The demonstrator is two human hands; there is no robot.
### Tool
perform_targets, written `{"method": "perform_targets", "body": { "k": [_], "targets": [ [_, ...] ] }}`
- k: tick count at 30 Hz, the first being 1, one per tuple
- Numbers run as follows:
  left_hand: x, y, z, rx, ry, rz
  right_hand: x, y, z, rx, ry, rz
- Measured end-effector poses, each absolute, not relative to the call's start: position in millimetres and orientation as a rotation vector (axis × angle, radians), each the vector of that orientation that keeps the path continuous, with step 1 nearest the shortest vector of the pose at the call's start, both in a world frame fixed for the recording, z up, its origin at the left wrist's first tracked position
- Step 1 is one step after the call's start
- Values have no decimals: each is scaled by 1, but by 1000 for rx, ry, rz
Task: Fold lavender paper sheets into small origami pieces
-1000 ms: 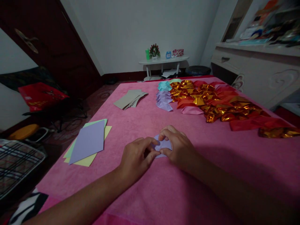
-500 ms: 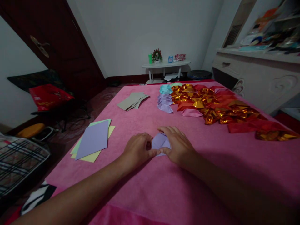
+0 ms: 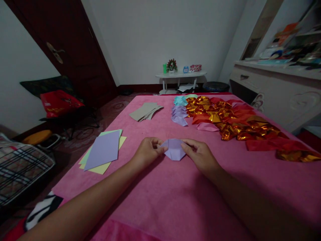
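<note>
Between my hands is a small folded piece of lilac paper [image 3: 175, 150], its creased flaps facing me. My left hand [image 3: 148, 150] pinches its left corner between thumb and fingers. On the opposite side my right hand [image 3: 199, 152] grips the right corner the same way, thumb in front. To the left lie flat paper sheets [image 3: 102, 150], lilac on top of green and yellow ones. Beyond my hands sit finished-looking lilac folded papers [image 3: 179, 115] in a row, beside a pink folded paper [image 3: 207, 127].
Shiny gold and red folded papers [image 3: 233, 117] cover the right far part of the pink-covered table [image 3: 155, 197]. Greyish sheets [image 3: 145, 111] are fanned out at the far left. A white dresser [image 3: 278, 83] stands at the right, a chair with a red bag [image 3: 60, 103] at the left.
The lilac paper has gone from lying under both hands to being held by its two ends, with more of its front showing. My hands have moved apart slightly. The view has shifted a little.
</note>
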State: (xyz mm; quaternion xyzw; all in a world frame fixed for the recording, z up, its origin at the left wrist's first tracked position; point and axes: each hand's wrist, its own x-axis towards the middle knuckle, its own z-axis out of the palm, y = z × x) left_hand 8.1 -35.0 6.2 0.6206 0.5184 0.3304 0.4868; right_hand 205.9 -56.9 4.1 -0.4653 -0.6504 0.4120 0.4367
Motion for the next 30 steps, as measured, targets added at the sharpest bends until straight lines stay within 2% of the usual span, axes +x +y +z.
{"method": "perform_targets", "body": {
  "k": [7,13,23,30],
  "targets": [
    [7,-30,12,1364,1252,797,217,-51,8,-1107,-1518,1205],
    [4,-29,8,1411,1231,785,214,-47,3,-1191,-1477,1212],
    [3,-30,-9,1789,1390,847,216,-46,-3,-1397,-1675,973],
    [3,-28,-8,1990,1414,895,220,-44,-6,-1402,-1864,652]
  ]
}}
